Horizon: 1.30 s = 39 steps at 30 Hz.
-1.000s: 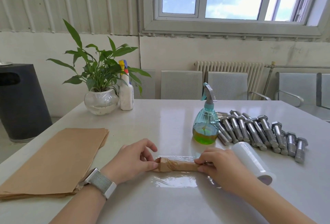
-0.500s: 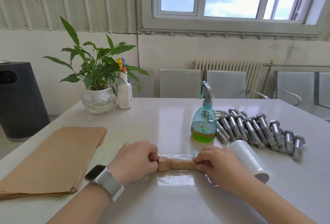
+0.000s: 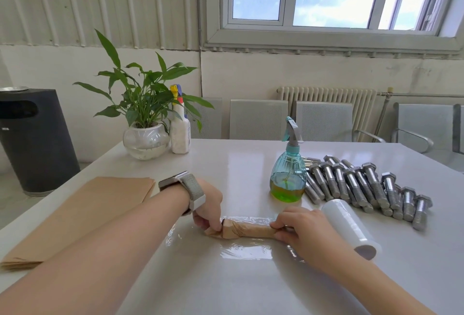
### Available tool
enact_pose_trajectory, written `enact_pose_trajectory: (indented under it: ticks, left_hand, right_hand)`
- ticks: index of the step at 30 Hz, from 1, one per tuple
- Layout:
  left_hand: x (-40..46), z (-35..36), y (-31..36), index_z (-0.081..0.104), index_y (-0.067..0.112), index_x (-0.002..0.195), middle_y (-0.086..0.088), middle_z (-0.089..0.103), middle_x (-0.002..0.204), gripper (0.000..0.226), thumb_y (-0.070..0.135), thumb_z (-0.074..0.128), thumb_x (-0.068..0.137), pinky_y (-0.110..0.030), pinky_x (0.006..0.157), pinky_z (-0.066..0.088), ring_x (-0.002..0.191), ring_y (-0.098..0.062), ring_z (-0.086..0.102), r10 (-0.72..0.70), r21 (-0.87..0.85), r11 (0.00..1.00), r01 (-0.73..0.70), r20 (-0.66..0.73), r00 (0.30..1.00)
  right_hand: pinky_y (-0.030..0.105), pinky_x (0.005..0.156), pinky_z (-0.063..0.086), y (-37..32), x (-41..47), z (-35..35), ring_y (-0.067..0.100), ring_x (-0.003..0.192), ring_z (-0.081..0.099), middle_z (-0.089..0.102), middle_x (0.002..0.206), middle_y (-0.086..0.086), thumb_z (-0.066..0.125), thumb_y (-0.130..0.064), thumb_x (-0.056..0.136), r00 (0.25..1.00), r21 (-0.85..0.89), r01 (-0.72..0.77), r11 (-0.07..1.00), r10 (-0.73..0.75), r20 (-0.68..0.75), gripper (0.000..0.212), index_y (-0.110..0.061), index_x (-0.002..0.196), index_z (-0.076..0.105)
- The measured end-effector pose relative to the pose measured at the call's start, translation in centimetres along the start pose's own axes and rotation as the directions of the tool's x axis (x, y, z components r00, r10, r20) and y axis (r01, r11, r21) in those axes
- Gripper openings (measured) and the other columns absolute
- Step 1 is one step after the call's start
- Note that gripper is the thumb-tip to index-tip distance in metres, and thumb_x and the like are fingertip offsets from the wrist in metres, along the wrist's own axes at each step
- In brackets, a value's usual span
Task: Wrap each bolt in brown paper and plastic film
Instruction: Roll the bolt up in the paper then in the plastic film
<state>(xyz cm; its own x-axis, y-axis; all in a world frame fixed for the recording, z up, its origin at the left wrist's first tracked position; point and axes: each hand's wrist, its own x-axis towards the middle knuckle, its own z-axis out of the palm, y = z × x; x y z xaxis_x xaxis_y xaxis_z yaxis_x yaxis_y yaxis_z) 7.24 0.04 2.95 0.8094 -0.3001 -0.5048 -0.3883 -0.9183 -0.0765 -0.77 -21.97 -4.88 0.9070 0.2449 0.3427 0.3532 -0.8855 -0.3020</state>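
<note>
A bolt wrapped in brown paper lies crosswise on a sheet of clear plastic film spread on the white table. My left hand, wrist turned over with the watch facing up, pinches the twisted left end of the package. My right hand grips its right end. The film roll lies just right of my right hand. A stack of brown paper sheets sits at the left. Several bare steel bolts lie in a row at the right.
A teal spray bottle with green liquid stands behind the package. A potted plant in a glass bowl and a white bottle stand at the far left of the table. Grey chairs line the far edge; a black bin stands left.
My left wrist has rolled over, so the watch now faces up, and its fingers have twisted the package's left end. The right hand keeps its grip.
</note>
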Motion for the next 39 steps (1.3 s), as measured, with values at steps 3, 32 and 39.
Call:
enact_pose_trajectory:
  ticks: [3, 32, 39]
  left_hand:
    - [0.1, 0.0, -0.2, 0.068, 0.017, 0.083, 0.0, 0.073, 0.08, 0.011, 0.026, 0.063, 0.084, -0.019, 0.051, 0.036, 0.064, -0.011, 0.061, 0.021, -0.15, 0.989, -0.015, 0.035, 0.999]
    - [-5.0, 7.4, 0.2, 0.06, 0.006, 0.115, -0.011, 0.077, 0.093, 0.024, 0.001, 0.047, 0.097, -0.025, 0.065, 0.058, 0.085, -0.021, 0.074, -0.248, -0.975, -0.135, -0.178, -0.14, 0.958]
    - [-4.6, 9.2, 3.4, 0.041, 0.035, 0.137, 0.011, 0.063, 0.12, 0.049, 0.007, 0.041, 0.097, -0.023, 0.068, 0.047, 0.073, -0.014, 0.059, -0.308, -0.903, 0.297, -0.31, -0.398, 0.864]
  right_hand:
    - [0.026, 0.075, 0.031, 0.1, 0.0, 0.0, 0.003, 0.084, 0.055, 0.048, 0.079, -0.028, 0.067, -0.03, 0.09, 1.0, 0.003, -0.004, 1.0, 0.004, -0.003, 0.009, -0.032, 0.098, 0.071]
    - [0.027, 0.083, 0.04, -0.2, 0.0, -0.5, -0.004, 0.078, 0.046, 0.049, 0.079, -0.033, 0.071, -0.026, 0.087, 0.999, 0.073, -0.03, 0.997, 0.027, 0.044, 0.008, -0.03, 0.094, 0.07]
    - [0.03, 0.089, 0.043, -0.4, -0.1, -0.6, -0.001, 0.085, 0.052, 0.052, 0.082, -0.032, 0.07, -0.025, 0.088, 0.997, 0.069, -0.038, 0.997, 0.034, 0.066, 0.008, -0.029, 0.095, 0.07]
